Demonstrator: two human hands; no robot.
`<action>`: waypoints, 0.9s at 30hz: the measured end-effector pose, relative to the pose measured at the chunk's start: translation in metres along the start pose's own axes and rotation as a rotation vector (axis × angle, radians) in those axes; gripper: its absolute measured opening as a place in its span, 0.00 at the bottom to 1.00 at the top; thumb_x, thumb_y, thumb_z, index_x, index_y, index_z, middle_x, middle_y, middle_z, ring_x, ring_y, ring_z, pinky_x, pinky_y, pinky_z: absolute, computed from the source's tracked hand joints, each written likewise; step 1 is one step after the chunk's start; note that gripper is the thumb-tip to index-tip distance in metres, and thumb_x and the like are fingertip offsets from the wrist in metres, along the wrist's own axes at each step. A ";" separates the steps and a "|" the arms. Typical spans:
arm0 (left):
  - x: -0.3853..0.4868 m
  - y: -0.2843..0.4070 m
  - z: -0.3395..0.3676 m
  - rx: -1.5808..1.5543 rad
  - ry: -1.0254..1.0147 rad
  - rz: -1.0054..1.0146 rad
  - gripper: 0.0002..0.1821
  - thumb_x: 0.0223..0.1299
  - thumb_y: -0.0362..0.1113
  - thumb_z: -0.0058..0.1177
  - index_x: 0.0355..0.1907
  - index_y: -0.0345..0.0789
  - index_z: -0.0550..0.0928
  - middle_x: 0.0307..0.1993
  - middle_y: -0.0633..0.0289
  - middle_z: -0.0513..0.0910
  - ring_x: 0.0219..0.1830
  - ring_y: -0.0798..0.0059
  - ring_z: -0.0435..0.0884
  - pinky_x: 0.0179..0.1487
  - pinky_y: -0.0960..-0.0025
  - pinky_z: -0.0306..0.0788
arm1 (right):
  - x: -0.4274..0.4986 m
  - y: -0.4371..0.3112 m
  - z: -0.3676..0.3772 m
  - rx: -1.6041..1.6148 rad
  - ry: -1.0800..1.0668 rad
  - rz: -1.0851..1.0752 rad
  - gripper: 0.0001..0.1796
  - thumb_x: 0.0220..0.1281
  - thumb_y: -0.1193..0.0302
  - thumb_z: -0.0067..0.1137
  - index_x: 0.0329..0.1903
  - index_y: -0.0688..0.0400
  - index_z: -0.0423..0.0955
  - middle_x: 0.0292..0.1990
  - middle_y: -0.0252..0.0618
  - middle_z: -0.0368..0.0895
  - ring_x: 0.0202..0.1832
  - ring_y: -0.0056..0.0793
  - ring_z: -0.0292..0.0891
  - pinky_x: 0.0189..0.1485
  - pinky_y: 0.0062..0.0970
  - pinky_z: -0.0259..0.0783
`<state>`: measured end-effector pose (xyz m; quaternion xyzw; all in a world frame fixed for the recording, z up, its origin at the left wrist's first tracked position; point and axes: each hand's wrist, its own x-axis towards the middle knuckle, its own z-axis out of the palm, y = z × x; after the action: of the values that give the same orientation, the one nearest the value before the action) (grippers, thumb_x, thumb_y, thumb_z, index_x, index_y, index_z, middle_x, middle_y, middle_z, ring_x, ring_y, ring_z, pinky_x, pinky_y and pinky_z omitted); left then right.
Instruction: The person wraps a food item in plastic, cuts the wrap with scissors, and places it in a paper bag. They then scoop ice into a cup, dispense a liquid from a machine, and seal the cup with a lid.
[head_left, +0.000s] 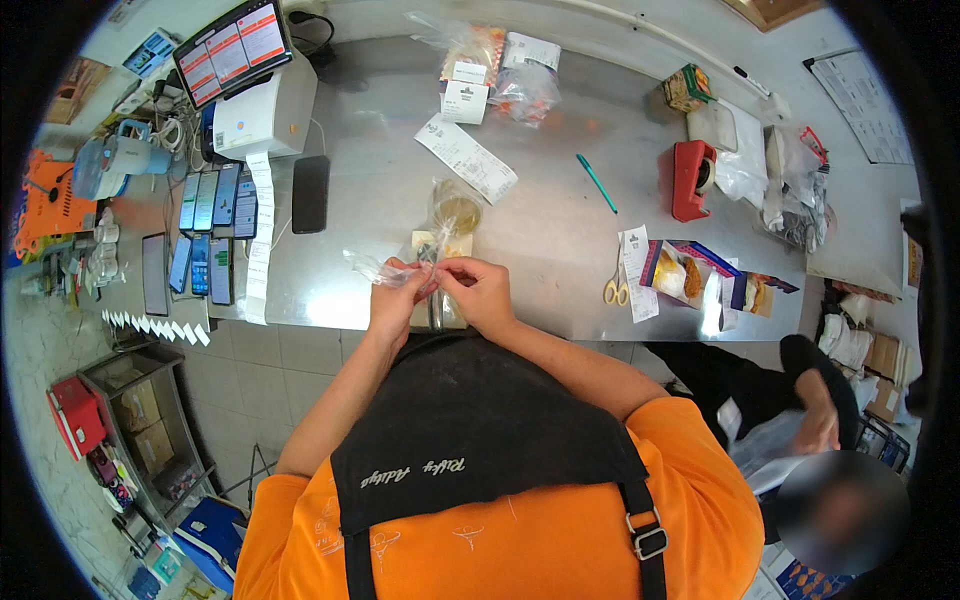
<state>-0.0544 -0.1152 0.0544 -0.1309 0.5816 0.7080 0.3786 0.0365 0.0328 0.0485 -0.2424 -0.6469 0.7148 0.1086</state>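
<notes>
Close to the front edge of the steel table (360, 217), my left hand (396, 304) and my right hand (480, 294) meet at the gathered neck of a clear plastic bag (455, 210). Both hands pinch it between thumb and fingers. Loose plastic sticks out past my left fingers. Inside the bag's far end sits a round, olive-yellow item, perhaps a tub. Under my hands lies a tan item, mostly hidden by them. Beyond the bag a long printed receipt (466, 157) rests flat on the metal.
Several phones (200, 264) and a white printer (262, 112) with trailing paper occupy the left. Bagged packets (525, 94) lie at the back. Rightward are a green pen (596, 184), scissors (616, 291), boxed food (681, 274) and a red tape dispenser (688, 180). Another person's hand (819, 427) is lower right.
</notes>
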 end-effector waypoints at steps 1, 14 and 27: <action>0.000 -0.001 0.000 0.001 0.009 0.001 0.14 0.76 0.31 0.69 0.40 0.40 0.74 0.51 0.58 0.88 0.51 0.69 0.91 0.59 0.63 0.86 | -0.001 -0.001 0.000 -0.027 0.008 -0.025 0.09 0.72 0.76 0.72 0.49 0.69 0.90 0.39 0.43 0.96 0.41 0.25 0.93 0.46 0.28 0.87; -0.005 -0.001 0.003 0.036 0.057 0.058 0.15 0.74 0.31 0.71 0.40 0.40 0.74 0.53 0.56 0.88 0.50 0.70 0.91 0.59 0.63 0.86 | 0.005 0.008 0.004 -0.009 0.018 0.086 0.10 0.70 0.75 0.73 0.46 0.70 0.91 0.36 0.45 0.96 0.38 0.23 0.91 0.43 0.26 0.85; -0.008 -0.003 0.005 -0.020 0.082 0.060 0.16 0.74 0.32 0.72 0.39 0.40 0.74 0.52 0.57 0.87 0.49 0.71 0.90 0.60 0.63 0.86 | 0.005 0.007 0.005 0.071 -0.036 0.100 0.09 0.74 0.75 0.72 0.47 0.71 0.90 0.36 0.43 0.95 0.38 0.22 0.91 0.44 0.26 0.85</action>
<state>-0.0458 -0.1134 0.0588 -0.1459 0.5932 0.7189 0.3317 0.0313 0.0300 0.0409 -0.2577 -0.6099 0.7461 0.0697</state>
